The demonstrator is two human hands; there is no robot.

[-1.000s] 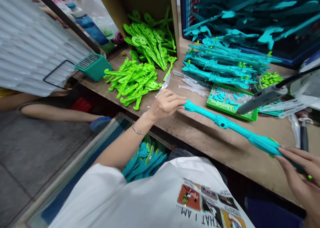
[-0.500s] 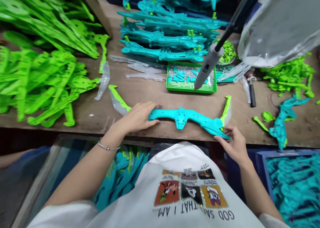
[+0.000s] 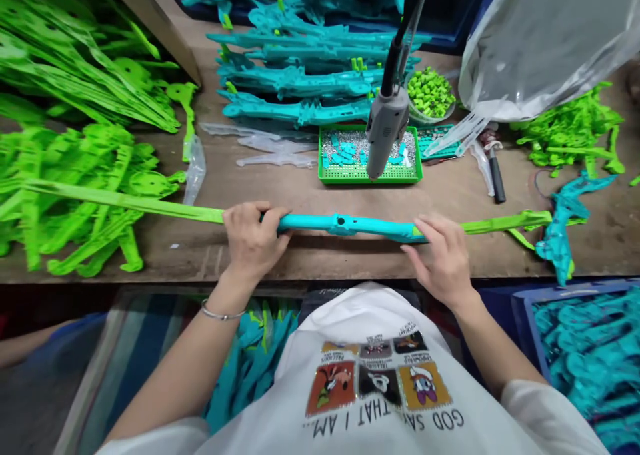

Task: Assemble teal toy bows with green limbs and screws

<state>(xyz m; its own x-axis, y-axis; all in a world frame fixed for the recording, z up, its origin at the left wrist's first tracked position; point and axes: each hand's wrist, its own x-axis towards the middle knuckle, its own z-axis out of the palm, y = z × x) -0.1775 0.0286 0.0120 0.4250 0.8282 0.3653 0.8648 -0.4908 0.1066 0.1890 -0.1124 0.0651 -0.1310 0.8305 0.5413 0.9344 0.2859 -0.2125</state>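
A long teal plastic piece, shaped like a toy bow, is held level above the front of the bench. Lime-green arms reach out from both its ends, the left arm passing over the green pile and the right arm reaching a loose teal part. My left hand wraps round the left joint of teal and green. At the right joint, my right hand grips with thumb below and fingers above. A grey electric screwdriver hangs over a green tray of screws and small teal pieces.
Piles of lime-green parts lie at left, stacked teal parts behind the tray. Near them are a cup of small green pieces, a plastic bag and a dark-handled tool. Below the bench, a blue crate holds teal parts.
The view swung right, then settled. The teal piece has turned from its broad face to its narrow edge, and its green arms now stretch outward. Both hands sit at its joints.
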